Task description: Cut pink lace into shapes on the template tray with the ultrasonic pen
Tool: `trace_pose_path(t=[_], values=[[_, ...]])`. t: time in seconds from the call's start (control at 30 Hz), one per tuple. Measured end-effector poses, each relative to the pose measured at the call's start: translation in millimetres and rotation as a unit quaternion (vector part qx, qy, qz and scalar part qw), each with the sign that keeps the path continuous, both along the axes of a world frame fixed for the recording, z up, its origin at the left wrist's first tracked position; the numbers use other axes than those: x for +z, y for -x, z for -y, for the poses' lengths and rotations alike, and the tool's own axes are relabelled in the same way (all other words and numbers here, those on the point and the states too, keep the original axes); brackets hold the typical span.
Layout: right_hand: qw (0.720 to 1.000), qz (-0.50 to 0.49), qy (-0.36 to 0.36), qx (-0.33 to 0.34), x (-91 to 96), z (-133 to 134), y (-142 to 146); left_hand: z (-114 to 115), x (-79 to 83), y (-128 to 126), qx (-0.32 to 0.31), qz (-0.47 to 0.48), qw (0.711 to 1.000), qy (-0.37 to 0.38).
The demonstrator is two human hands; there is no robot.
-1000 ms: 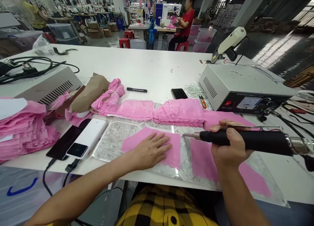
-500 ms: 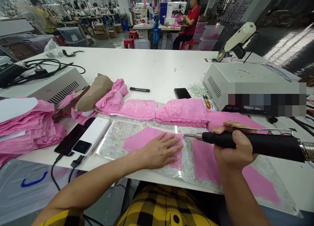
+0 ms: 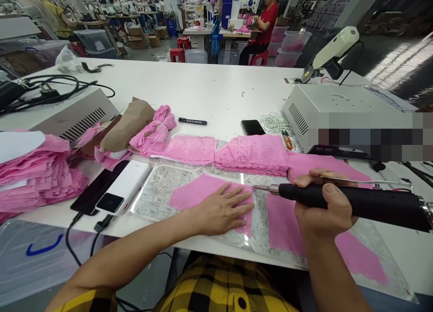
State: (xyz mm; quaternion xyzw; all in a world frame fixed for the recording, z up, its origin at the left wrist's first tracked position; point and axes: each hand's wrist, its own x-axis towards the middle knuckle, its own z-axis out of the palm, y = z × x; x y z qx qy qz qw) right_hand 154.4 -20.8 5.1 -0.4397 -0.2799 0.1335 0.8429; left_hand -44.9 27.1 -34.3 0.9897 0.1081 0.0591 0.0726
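Note:
My left hand [image 3: 219,210] lies flat with fingers spread on a pink lace piece [image 3: 196,190] that rests on a clear patterned mat [image 3: 158,194]. My right hand [image 3: 321,208] is wrapped round a black hand-held cutting tool [image 3: 355,202]; its metal tip [image 3: 262,188] points left, just past the edge of the lace by my left fingertips. A second pink piece [image 3: 282,224] lies under my right wrist. A row of folded pink lace [image 3: 250,155] sits just behind the mat.
A white control box [image 3: 324,109] stands at right, a grey one [image 3: 67,113] at left. A stack of pink fabric [image 3: 37,172], a power bank [image 3: 123,192], a phone [image 3: 252,127], a marker [image 3: 192,121] and orange snips [image 3: 287,141] lie about. A person in red sews far behind.
The view has shifted slightly. Both hands stay almost where they were; the tool tip remains beside the lace edge.

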Motion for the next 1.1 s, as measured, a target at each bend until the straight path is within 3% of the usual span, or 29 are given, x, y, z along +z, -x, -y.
trace_pose_path(t=[0.33, 0.5, 0.7, 0.9, 1.1], values=[[0.999, 0.045, -0.003, 0.013, -2.4, -2.4, 2.5, -1.2, -6.9, -0.1, -0.006, 0.025, 0.999, -0.026], [0.999, 0.030, -0.006, 0.013, 0.4, -2.2, 0.6, 3.3, 0.9, 4.4, -0.005, 0.024, 0.999, -0.040], [1.000, -0.023, 0.012, 0.015, 3.7, 11.5, -7.1, 26.6, 10.2, 25.7, -0.010, 0.057, 0.997, -0.051], [0.997, -0.050, 0.046, 0.042, 1.9, 21.2, -6.0, 49.2, -3.2, 39.0, 0.016, 0.114, 0.993, -0.024], [0.997, -0.041, 0.032, 0.053, 0.0, 20.0, -3.9, 54.4, -10.2, 39.1, 0.022, 0.120, 0.992, -0.022]])
